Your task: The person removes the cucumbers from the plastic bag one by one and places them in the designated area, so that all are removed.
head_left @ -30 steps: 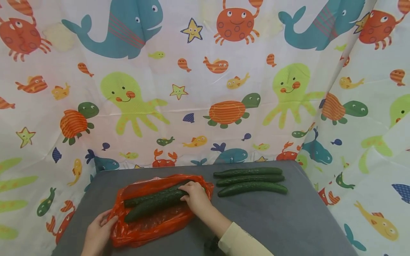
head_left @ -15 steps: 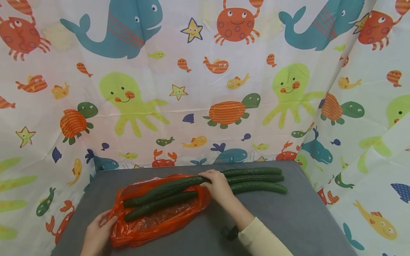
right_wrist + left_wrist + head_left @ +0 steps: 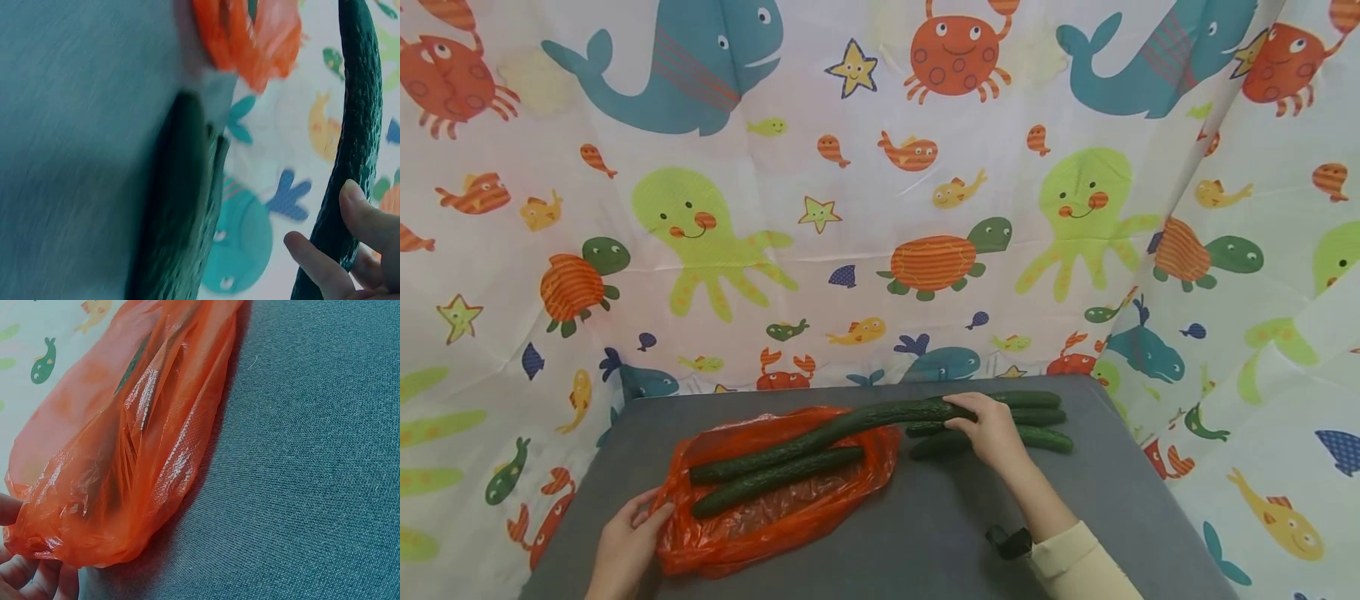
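My right hand (image 3: 992,429) grips a dark green cucumber (image 3: 895,412) near its right end, raised above the table. Its other end reaches back over an orange plastic bag (image 3: 752,554), overlapping in the head view a cucumber (image 3: 745,464) inside. Another cucumber (image 3: 775,481) lies in front of that one in the bag's wide mouth. At the bag's left end my left hand (image 3: 628,537) pinches the plastic; in the left wrist view the thumb (image 3: 7,509) is above and the fingers below. The right wrist view shows thumb and fingers around the held cucumber (image 3: 359,106).
Three cucumbers (image 3: 1048,439) lie side by side at the back right of the grey table (image 3: 1120,500), partly behind my right hand. A white curtain (image 3: 865,275) printed with sea animals surrounds the back and sides. A black device (image 3: 1007,542) sits at my right wrist.
My right hand has drawn a cucumber up and rightward out of the bag, to over the three on the table. My left hand has stayed on the bag's edge.
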`<state>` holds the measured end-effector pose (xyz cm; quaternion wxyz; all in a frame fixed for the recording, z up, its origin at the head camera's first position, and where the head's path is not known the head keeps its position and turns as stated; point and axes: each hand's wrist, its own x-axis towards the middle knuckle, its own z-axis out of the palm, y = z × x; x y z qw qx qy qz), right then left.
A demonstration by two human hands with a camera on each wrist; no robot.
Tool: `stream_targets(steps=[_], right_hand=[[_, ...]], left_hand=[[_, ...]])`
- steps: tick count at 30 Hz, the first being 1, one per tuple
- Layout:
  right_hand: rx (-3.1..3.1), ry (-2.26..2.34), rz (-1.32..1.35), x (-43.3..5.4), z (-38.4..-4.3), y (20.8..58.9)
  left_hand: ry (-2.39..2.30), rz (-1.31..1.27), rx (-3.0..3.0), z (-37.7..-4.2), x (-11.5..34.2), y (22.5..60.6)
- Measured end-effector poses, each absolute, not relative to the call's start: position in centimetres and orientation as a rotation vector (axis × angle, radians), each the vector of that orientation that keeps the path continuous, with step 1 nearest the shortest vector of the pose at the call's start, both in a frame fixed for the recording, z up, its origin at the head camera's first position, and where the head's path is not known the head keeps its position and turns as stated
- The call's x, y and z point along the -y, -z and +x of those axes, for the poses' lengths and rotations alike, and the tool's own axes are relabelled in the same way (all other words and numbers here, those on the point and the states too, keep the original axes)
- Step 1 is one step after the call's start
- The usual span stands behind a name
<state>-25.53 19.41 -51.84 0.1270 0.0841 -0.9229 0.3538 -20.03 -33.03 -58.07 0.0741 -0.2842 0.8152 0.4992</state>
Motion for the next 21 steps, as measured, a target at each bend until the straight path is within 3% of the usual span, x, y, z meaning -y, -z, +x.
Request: stream_targets(steps=[11, 21], right_hand=[[2.756, -0.950, 0.153, -27.2, -24.8, 54.5], [2.805, -0.893, 0.133, -30.8, -23.9, 56.9]], left_hand=[[-1.510, -0.854, -2.455, -19.9, 32.9, 58.5], [-1.514, -0.841, -2.465, -19.6, 32.9, 58.5]])
